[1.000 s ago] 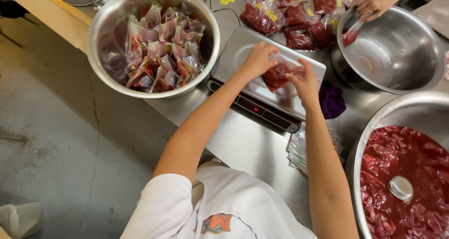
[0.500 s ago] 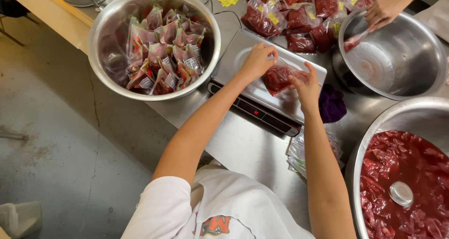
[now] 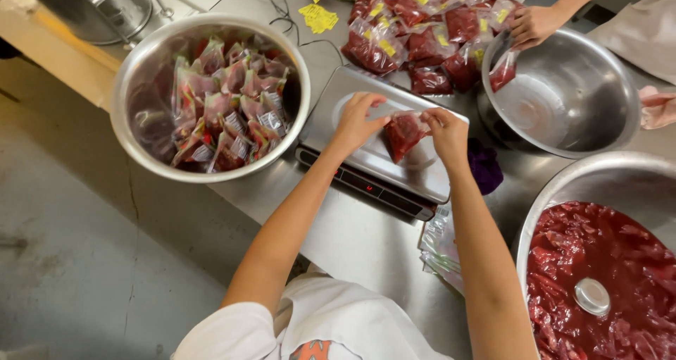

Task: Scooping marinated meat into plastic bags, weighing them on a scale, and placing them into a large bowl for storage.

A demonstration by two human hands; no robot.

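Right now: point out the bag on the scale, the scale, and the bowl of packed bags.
bag (image 3: 403, 134), head view, red filled middle.
scale (image 3: 331, 120), head view, bare steel platform.
bowl of packed bags (image 3: 134, 78), head view, left rim.

Single view, head-worn camera, aimed steeply down from above wearer's own shoulders. Steel bench (image 3: 366, 240) seen at close range, running diagonally, its near edge crossing frame from upper left to bottom centre. Floor (image 3: 77, 261) taken in at left. No second view provided.

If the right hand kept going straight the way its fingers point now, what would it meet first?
The right hand points up-left across the small red-filled bag it pinches; past it, probably the left hand on the scale.
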